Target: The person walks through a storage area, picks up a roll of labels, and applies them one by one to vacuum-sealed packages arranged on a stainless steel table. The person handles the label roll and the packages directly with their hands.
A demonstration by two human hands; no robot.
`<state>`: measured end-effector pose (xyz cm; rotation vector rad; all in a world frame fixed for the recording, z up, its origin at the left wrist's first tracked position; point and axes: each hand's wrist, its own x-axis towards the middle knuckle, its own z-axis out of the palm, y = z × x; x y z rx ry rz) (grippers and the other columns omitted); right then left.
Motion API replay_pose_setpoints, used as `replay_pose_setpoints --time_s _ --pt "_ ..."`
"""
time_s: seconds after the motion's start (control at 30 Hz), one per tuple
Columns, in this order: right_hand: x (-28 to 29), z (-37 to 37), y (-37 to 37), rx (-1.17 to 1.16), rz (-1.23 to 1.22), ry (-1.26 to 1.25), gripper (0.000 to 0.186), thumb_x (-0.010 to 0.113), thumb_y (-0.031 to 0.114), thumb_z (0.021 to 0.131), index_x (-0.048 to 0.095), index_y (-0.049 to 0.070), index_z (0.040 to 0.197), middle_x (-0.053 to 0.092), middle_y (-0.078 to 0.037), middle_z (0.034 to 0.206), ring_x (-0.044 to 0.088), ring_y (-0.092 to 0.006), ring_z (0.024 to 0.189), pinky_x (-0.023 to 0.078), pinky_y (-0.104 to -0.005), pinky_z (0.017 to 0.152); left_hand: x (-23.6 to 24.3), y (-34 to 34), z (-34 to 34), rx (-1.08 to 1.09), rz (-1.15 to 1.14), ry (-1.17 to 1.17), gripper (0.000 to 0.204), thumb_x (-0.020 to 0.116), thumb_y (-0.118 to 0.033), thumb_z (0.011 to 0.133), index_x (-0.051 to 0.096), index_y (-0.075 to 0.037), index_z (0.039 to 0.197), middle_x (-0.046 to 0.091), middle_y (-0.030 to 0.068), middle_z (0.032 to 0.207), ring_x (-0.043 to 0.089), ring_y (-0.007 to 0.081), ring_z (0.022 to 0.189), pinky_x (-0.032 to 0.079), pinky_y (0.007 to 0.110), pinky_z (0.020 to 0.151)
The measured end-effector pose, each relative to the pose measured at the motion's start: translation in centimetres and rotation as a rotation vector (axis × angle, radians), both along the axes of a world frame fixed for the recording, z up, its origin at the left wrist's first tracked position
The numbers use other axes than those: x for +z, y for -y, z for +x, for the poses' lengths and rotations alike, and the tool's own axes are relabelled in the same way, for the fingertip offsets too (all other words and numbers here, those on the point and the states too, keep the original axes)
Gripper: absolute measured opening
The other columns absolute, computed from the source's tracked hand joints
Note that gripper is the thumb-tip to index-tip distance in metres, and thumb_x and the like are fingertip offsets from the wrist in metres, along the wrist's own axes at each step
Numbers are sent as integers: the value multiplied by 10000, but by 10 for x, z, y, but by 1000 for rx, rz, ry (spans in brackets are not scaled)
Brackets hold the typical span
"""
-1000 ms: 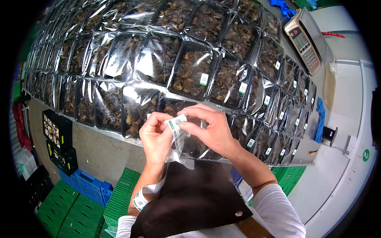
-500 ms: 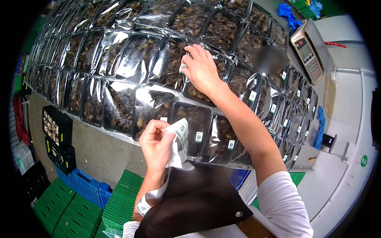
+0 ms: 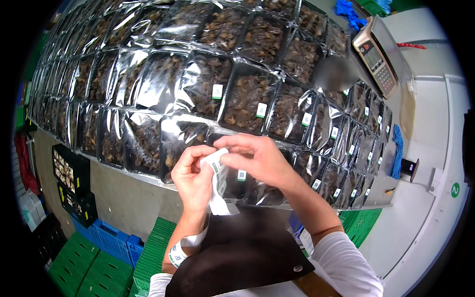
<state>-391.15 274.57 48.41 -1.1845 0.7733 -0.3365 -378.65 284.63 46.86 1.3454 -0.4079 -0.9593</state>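
My left hand point(image 3: 193, 175) grips a white strip of printed labels point(image 3: 220, 193), whose backing trails down around the left forearm. My right hand point(image 3: 252, 158) is at the strip's top edge, thumb and forefinger pinched there; whether a label is between them I cannot make out. Both hands are over rows of black trays of brown, ruffled mushroom-like pieces point(image 3: 247, 99) under shiny clear film. Several trays toward the right carry small white-and-green labels, including the tray point(image 3: 200, 79) above my hands with a label near its lower right corner point(image 3: 217, 91).
A scale point(image 3: 375, 59) and blue gloves point(image 3: 350, 15) lie at upper right, beside a white wall point(image 3: 425, 123). Dark crates point(image 3: 71, 168), blue crates point(image 3: 104, 232) and green crates point(image 3: 79, 267) are at lower left on the concrete floor point(image 3: 59, 138).
My right hand reached up onto a middle-row tray half a second ago and has returned to the strip. That tray now shows a label. My left hand still holds the strip.
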Motion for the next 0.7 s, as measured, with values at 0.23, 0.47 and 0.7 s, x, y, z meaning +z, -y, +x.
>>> replay_pose_setpoints --time_s 0.23,0.47,0.7 --pt "0 -37 19 -242 -479 -22 141 687 93 818 660 13 930 649 -74 894 618 -143 788 485 -264 712 -7 22 -23 -150 146 12 126 662 54 795 575 -30 762 561 -57 670 461 -13 591 365 154 528" --pt "-37 -113 190 -157 -1341 -730 132 518 116 833 566 33 923 512 -137 1240 464 -335 1173 402 -434 962 10 43 -55 -251 34 -119 94 631 56 824 584 -1 881 611 -1 769 537 30 674 428 172 610" --pt "-92 -125 240 55 -1539 -1003 296 607 168 768 590 42 1035 512 -129 1240 453 -280 1187 342 -436 988 0 56 -66 -291 -44 -100 95 653 -45 861 579 5 894 617 12 818 539 44 718 426 187 667"
